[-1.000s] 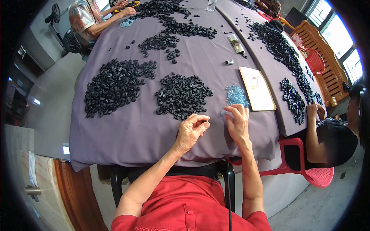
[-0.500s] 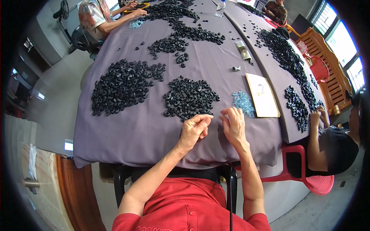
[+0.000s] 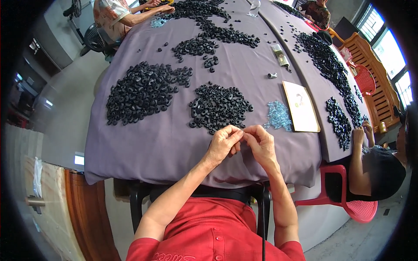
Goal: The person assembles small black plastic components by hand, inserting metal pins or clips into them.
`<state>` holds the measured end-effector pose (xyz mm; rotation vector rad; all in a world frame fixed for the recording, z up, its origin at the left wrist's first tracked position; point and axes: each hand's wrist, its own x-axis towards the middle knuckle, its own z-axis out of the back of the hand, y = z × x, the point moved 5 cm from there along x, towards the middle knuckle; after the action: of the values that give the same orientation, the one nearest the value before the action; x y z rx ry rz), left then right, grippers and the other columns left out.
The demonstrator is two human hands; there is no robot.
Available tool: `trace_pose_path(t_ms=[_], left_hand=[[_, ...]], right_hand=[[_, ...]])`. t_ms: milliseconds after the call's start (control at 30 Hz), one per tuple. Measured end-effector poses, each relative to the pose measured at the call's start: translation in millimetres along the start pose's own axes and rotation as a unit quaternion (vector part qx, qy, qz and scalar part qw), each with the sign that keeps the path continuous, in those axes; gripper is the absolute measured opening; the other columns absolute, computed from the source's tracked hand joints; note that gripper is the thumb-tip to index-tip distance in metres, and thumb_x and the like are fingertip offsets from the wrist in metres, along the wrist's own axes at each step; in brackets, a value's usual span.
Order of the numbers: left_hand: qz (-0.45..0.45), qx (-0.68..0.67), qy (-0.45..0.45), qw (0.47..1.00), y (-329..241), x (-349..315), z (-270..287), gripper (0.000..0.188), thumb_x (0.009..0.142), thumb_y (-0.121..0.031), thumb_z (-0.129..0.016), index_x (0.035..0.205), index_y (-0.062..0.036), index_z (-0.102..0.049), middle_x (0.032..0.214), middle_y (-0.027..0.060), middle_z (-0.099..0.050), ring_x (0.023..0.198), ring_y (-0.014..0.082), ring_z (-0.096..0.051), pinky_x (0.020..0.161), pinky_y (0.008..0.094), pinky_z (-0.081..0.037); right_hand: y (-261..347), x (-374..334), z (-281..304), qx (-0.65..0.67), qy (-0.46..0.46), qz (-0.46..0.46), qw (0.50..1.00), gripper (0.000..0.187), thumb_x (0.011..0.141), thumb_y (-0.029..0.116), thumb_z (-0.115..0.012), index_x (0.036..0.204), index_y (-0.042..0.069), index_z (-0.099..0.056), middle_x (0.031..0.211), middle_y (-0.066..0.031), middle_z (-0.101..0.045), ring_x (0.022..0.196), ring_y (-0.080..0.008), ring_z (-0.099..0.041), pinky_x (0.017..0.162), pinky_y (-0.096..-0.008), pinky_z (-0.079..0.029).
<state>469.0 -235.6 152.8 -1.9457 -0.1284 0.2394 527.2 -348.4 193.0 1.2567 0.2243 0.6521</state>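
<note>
My left hand (image 3: 223,143) and my right hand (image 3: 262,145) meet fingertip to fingertip above the cloth near the table's front edge. Both are closed in a pinch; whatever sits between the fingertips is too small or too hidden to name. Just beyond my left hand lies a heap of small black ring-shaped plastic parts (image 3: 221,106). Past my right hand, a patch of tiny clear-blue pieces (image 3: 278,115) is spread on the cloth. A larger heap of black parts (image 3: 141,93) lies farther left.
A flat pale board (image 3: 301,106) lies right of the blue pieces. Behind it are a small grey pipe-like piece (image 3: 272,75), a tube-shaped packet (image 3: 280,55) and a clear bottle (image 3: 254,8). Co-workers sit at the left (image 3: 114,17) and right (image 3: 370,167), by more black parts.
My right hand has moved left, so its fingertips now meet those of my left hand. The view has shifted slightly.
</note>
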Motion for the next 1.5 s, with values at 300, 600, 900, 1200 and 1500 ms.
trace_pose_path(t_ms=[300, 600, 900, 1200, 1500], left_hand=[[-0.012, -0.040, -0.015, 0.999, 2, -1, 1, 0.019, 0.090, -0.024, -0.052, 0.084, -0.0069, -0.053, 0.058, -0.0019, -0.050, 0.045, 0.0029, -0.041, 0.041, 0.0163, -0.033], [-0.014, 0.002, -0.037, 0.999, 3, -1, -1, 0.020, 0.091, -0.025, -0.051, 0.081, -0.0070, -0.051, 0.056, -0.0015, -0.048, 0.043, 0.0028, -0.037, 0.038, 0.0178, -0.029], [-0.009, -0.051, -0.044, 0.998, 2, -1, 0, 0.022, 0.091, -0.026, -0.051, 0.080, -0.0064, -0.051, 0.055, -0.0010, -0.048, 0.043, 0.0032, -0.039, 0.038, 0.0180, -0.028], [-0.022, -0.026, -0.047, 0.998, 1, -3, 1, 0.022, 0.090, -0.027, -0.054, 0.084, -0.0067, -0.056, 0.055, -0.0020, -0.049, 0.043, 0.0023, -0.038, 0.038, 0.0168, -0.030], [-0.024, -0.054, -0.034, 0.998, -4, -5, -6, 0.042, 0.092, -0.040, -0.047, 0.107, -0.0025, -0.059, 0.061, -0.0055, -0.044, 0.046, 0.0014, -0.036, 0.041, 0.0161, -0.027]], right_hand=[[-15, -4, -3, 0.082, 0.009, -0.080, 0.993, 0.011, 0.085, 0.004, -0.057, 0.094, -0.002, -0.059, 0.078, -0.0031, -0.062, 0.070, -0.0078, -0.057, 0.063, -0.0214, -0.047], [-18, -6, -2, 0.186, -0.043, -0.072, 0.979, 0.013, 0.081, -0.003, -0.058, 0.094, -0.001, -0.059, 0.081, -0.0011, -0.061, 0.076, -0.0074, -0.057, 0.070, -0.0209, -0.048], [3, 2, 33, -0.165, -0.129, 0.060, 0.976, 0.030, 0.070, -0.001, -0.065, 0.098, 0.003, -0.059, 0.100, -0.0081, -0.054, 0.069, -0.0148, -0.052, 0.061, -0.0261, -0.045], [-1, -11, -8, 0.013, -0.057, 0.011, 0.998, 0.005, 0.083, 0.001, -0.057, 0.087, 0.000, -0.057, 0.074, -0.0022, -0.058, 0.066, -0.0076, -0.054, 0.060, -0.0208, -0.044], [-11, -16, -11, 0.143, -0.026, -0.041, 0.989, 0.007, 0.092, 0.006, -0.047, 0.095, 0.001, -0.050, 0.077, -0.0032, -0.056, 0.067, -0.0077, -0.053, 0.063, -0.0215, -0.046]])
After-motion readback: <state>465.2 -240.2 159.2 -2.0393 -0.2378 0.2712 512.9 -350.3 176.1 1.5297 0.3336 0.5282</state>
